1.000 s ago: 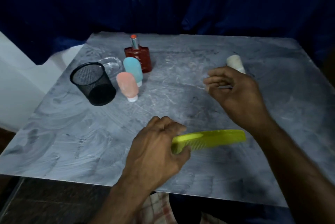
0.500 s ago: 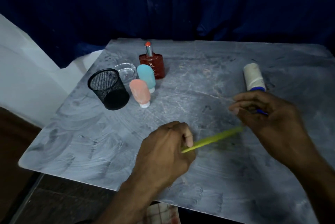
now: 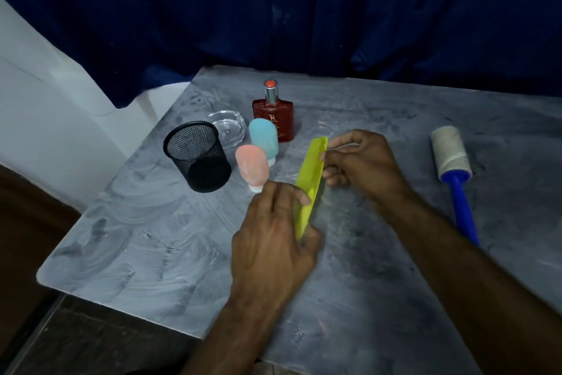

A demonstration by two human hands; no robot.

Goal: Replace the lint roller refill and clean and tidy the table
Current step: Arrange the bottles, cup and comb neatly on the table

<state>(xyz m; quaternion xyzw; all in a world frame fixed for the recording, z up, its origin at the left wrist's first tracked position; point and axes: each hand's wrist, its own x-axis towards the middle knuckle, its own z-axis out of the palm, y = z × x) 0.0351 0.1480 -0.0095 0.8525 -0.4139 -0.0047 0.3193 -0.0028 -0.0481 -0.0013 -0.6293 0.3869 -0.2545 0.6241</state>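
A yellow-green comb (image 3: pixel 310 175) stands nearly on end above the grey table (image 3: pixel 152 241). My left hand (image 3: pixel 273 241) grips its lower end. My right hand (image 3: pixel 362 159) pinches its upper end between thumb and fingers. A lint roller (image 3: pixel 453 168) with a blue handle and a greyish-white roll lies flat on the table to the right, apart from both hands.
At the back left stand a black mesh cup (image 3: pixel 197 155), a clear glass dish (image 3: pixel 229 128), a red perfume bottle (image 3: pixel 273 114), a blue squeeze bottle (image 3: pixel 264 140) and a pink squeeze bottle (image 3: pixel 253 168). A dark blue curtain hangs behind the table.
My right hand let go of the lint roller, which now lies on the table, and took the comb's far end. The comb swung from lying sideways to nearly upright.
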